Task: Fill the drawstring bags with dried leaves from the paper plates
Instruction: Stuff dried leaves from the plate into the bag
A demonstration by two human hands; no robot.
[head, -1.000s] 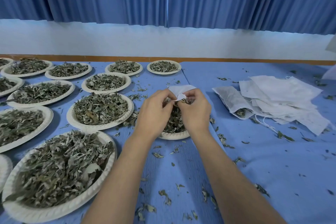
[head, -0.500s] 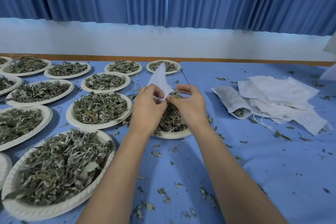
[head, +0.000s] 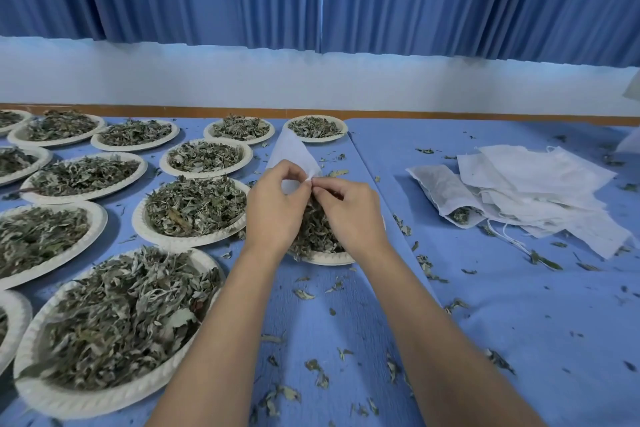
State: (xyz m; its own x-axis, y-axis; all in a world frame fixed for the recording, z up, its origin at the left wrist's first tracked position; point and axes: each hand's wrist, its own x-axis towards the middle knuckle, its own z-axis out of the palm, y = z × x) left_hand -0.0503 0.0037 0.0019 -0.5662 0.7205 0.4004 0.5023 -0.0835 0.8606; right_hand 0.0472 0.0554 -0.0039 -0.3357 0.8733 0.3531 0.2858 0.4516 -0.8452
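- Many paper plates (head: pixel 86 400), from 7 to 11 o'clock, sit heaped with dried leaves (head: pixel 117 322); we judge most of the filling is left.
- At 2 o'clock lies the bag pile (head: pixel 540 184), mostly flat; one part-filled bag (head: pixel 446 194) shows leaves inside.
- Our left hand (head: pixel 273 208) and right hand (head: pixel 349 211) pinch an empty bag (head: pixel 292 151) at centre, hiding most of the near plate (head: pixel 329 257).
- We cannot tell whether its mouth is open.

Nothing legible — paper plates (head: pixel 104 399), drawstring bags (head: pixel 536 180) and tablecloth (head: pixel 502 315) carry no writing.
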